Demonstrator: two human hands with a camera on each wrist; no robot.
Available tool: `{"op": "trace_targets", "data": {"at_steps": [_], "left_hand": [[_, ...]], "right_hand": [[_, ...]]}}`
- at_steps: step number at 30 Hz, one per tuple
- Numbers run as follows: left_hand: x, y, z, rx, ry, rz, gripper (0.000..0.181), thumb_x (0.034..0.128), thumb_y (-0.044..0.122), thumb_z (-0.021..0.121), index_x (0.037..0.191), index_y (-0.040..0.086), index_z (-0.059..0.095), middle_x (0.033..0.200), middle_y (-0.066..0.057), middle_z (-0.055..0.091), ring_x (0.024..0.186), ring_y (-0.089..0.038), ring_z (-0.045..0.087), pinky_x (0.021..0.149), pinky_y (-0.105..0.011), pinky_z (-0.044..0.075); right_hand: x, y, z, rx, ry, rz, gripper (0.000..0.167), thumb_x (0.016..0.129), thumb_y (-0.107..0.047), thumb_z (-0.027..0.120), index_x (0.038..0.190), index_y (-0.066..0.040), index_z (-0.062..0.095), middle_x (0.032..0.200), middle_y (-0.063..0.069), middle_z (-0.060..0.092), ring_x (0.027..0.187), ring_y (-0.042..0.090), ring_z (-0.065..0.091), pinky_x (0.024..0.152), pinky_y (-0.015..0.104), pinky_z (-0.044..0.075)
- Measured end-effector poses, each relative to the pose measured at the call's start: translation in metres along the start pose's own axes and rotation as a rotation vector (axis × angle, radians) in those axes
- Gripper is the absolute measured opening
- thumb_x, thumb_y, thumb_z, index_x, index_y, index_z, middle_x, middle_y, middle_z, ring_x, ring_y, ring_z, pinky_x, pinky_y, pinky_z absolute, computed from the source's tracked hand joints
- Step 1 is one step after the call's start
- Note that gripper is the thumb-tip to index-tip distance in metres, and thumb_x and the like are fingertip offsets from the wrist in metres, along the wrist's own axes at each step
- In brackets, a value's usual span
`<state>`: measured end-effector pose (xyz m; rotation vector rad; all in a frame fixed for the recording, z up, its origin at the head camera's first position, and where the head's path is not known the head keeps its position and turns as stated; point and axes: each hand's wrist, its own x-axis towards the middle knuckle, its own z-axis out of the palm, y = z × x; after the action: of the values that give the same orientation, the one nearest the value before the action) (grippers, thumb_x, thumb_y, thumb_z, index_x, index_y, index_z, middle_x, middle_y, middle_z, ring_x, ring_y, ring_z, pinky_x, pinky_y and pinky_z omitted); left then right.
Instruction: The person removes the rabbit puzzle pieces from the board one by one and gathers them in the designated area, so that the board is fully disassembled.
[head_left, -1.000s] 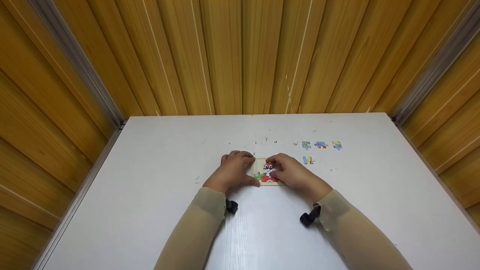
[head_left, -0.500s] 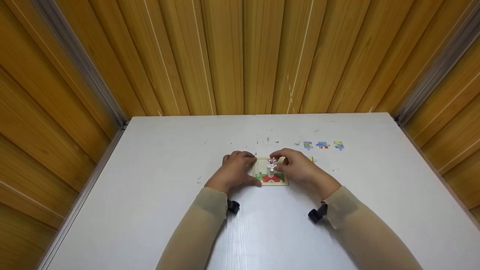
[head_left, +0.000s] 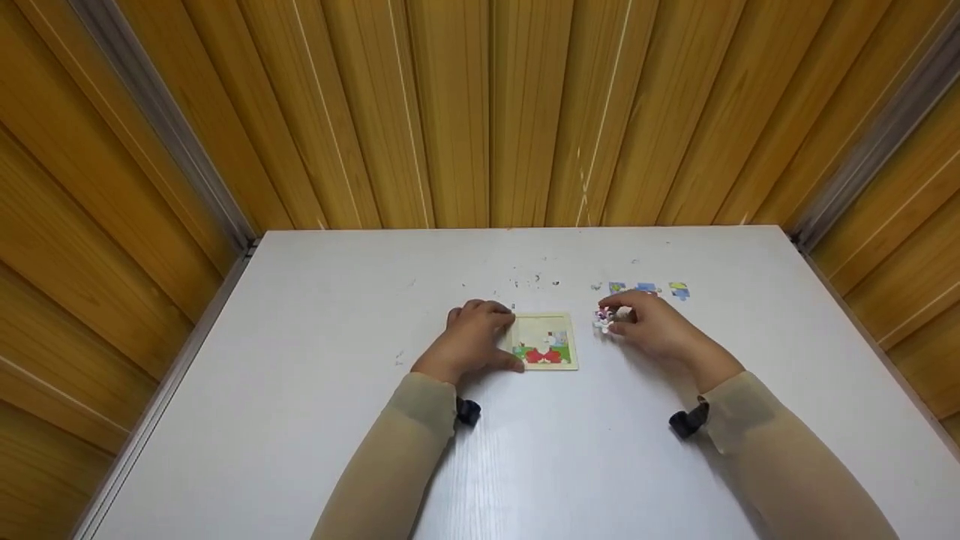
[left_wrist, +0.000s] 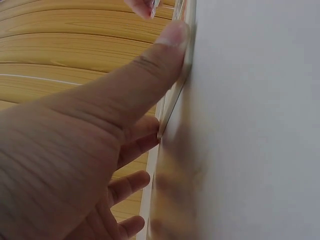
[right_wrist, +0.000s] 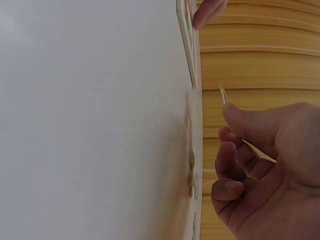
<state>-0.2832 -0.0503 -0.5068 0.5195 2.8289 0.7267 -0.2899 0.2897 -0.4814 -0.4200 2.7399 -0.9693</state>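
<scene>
A small square wooden puzzle tray (head_left: 574,343) lies flat on the white table, with red, green and pale blue picture pieces (head_left: 544,355) along its lower and right parts. My left hand (head_left: 471,339) holds the tray's left side, thumb at the near corner and forefinger at the far corner; the left wrist view shows the thumb against the tray edge (left_wrist: 172,95). To the right of the tray, my right hand (head_left: 658,328) pinches a pink and white jigsaw piece (head_left: 603,320) between thumb and fingers. That piece shows edge-on, raised off the table, in the right wrist view (right_wrist: 223,94).
Beyond the right hand lie loose jigsaw pieces: a blue and green one (head_left: 616,287), a partly covered blue one (head_left: 645,286) and a yellow and blue one (head_left: 679,290). Small dark marks dot the table (head_left: 420,262). A wood-patterned wall (head_left: 450,112) stands behind.
My right hand has lifted the pink and white piece out of the tray and carried it right, over the table. The left hand keeps its hold on the tray.
</scene>
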Motion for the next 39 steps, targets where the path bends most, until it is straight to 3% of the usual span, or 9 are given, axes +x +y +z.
{"op": "trace_targets", "data": {"at_steps": [6,13,23,31,36,39], "left_hand": [[0.001,0.000,0.001,0.008,-0.001,0.006,0.092,0.0793,0.051,0.104,0.158,0.019,0.068,0.166,0.003,0.061,0.164,-0.027,0.043,0.140,-0.052,0.029],[0.002,0.000,-0.001,0.044,-0.006,0.038,0.089,0.0819,0.052,0.102,0.157,0.019,0.069,0.168,0.000,0.060,0.164,-0.030,0.043,0.139,-0.054,0.030],[0.001,0.000,-0.001,0.038,-0.005,0.025,0.090,0.0819,0.052,0.102,0.158,0.018,0.068,0.168,0.000,0.060,0.164,-0.030,0.043,0.139,-0.055,0.030],[0.002,0.002,0.001,0.025,-0.007,0.006,0.092,0.0807,0.053,0.103,0.159,0.020,0.067,0.168,0.003,0.060,0.165,-0.027,0.043,0.140,-0.052,0.029],[0.001,0.001,0.000,0.021,-0.004,0.014,0.091,0.0807,0.052,0.103,0.159,0.020,0.068,0.168,0.002,0.060,0.164,-0.028,0.043,0.139,-0.052,0.030],[0.001,-0.001,0.000,0.026,-0.003,0.026,0.091,0.0816,0.052,0.102,0.159,0.019,0.067,0.167,0.001,0.060,0.164,-0.030,0.043,0.139,-0.054,0.030]], "right_hand": [[-0.009,0.025,-0.021,-0.069,0.021,0.015,0.047,0.110,-0.011,0.071,0.157,-0.005,0.065,0.150,0.024,0.068,0.114,0.031,0.064,0.097,0.043,0.052],[-0.016,0.043,-0.039,-0.092,0.003,0.099,0.051,0.109,-0.009,0.071,0.159,-0.003,0.062,0.154,0.028,0.063,0.112,0.033,0.061,0.090,0.042,0.052],[-0.016,0.053,-0.045,-0.120,-0.020,0.172,0.050,0.110,-0.008,0.066,0.159,0.001,0.059,0.162,0.031,0.056,0.132,0.048,0.058,0.119,0.074,0.045],[-0.014,0.056,-0.046,-0.136,-0.020,0.192,0.050,0.110,-0.007,0.065,0.159,0.001,0.059,0.168,0.035,0.048,0.160,0.062,0.039,0.133,0.080,0.028],[-0.014,0.053,-0.046,-0.152,-0.001,0.167,0.053,0.108,-0.003,0.065,0.161,0.002,0.058,0.170,0.037,0.043,0.162,0.064,0.034,0.133,0.081,0.026],[-0.012,0.048,-0.044,-0.141,0.007,0.163,0.053,0.110,-0.003,0.063,0.162,0.000,0.057,0.172,0.035,0.040,0.157,0.062,0.043,0.132,0.079,0.030]]}}
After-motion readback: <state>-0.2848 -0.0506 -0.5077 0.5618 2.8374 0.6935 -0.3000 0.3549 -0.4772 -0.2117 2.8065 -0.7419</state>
